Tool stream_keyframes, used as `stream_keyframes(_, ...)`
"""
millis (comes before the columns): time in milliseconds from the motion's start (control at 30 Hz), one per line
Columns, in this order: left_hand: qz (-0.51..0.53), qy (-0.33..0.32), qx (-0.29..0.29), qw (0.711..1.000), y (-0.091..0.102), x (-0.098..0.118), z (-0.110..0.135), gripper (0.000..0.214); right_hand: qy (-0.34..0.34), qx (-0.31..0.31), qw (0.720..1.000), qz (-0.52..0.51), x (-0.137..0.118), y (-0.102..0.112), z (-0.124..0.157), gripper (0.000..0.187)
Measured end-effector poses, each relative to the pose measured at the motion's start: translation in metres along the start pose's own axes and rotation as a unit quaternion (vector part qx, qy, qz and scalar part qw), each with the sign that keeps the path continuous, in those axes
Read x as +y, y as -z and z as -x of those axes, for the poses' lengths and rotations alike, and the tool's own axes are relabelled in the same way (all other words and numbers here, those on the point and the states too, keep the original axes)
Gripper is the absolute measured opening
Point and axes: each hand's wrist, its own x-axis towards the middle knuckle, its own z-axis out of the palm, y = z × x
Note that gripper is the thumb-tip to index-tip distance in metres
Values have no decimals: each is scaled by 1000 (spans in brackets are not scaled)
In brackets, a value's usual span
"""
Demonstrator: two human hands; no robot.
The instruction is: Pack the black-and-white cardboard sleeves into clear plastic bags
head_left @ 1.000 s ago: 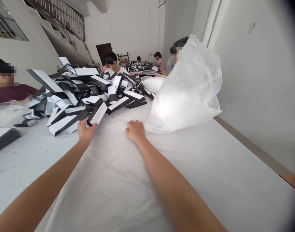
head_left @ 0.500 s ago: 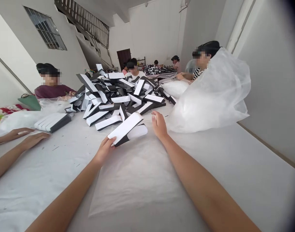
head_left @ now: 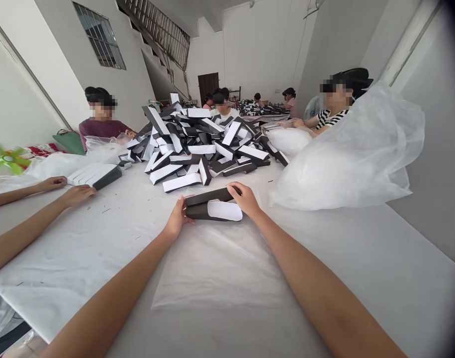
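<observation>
Two long black-and-white folded card pieces (head_left: 199, 213) are held one against the other above a flat clear plastic bag (head_left: 220, 273) on the table. My left hand (head_left: 177, 219) grips their left ends, thumb on top and fingers underneath. At the far right corner, my right hand (head_left: 245, 197) pinches the rear piece between thumb and fingers. The front piece shows a white rounded flap; the rear one turns its black side to me. Just beyond lies a big heap of similar card pieces (head_left: 201, 149).
A full translucent plastic bag (head_left: 346, 149) bulges at the right. On the left, another person's hands (head_left: 76, 195) touch a row of stacked card pieces (head_left: 96, 174). Co-workers (head_left: 102, 119) sit around the table (head_left: 111, 238). A green pinwheel-like fan (head_left: 8, 158) is at far left.
My right hand has come to the card pieces and now pinches their right end. The pieces have been turned, black side towards me, and levelled. The camera view has swung left.
</observation>
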Motion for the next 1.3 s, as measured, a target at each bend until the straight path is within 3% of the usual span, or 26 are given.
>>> stream_keyframes(67,-22,-16,-16,999,-1,2,2,72,-92,-1,993,-79,8,1,-6,39)
stream_keyframes(167,-77,-31,-65,994,-2,4,5,66,-197,31,956,-214,19,6,-17,39)
stream_keyframes(333,-159,-42,-92,982,-3,6,8,60,-280,128,855,-418,29,21,-27,38)
stream_keyframes(467,-169,-39,-99,980,-2,6,7,52,-298,134,820,-470,31,30,-26,42)
stream_keyframes(633,-140,-19,-62,988,-2,6,6,50,-282,116,819,-485,31,33,-24,39)
stream_keyframes(800,-105,-9,-65,992,-2,4,4,55,-268,105,817,-500,28,33,-20,35)
stream_keyframes(1300,-84,-11,-59,995,-2,2,2,56,-220,27,858,-464,22,32,-15,16)
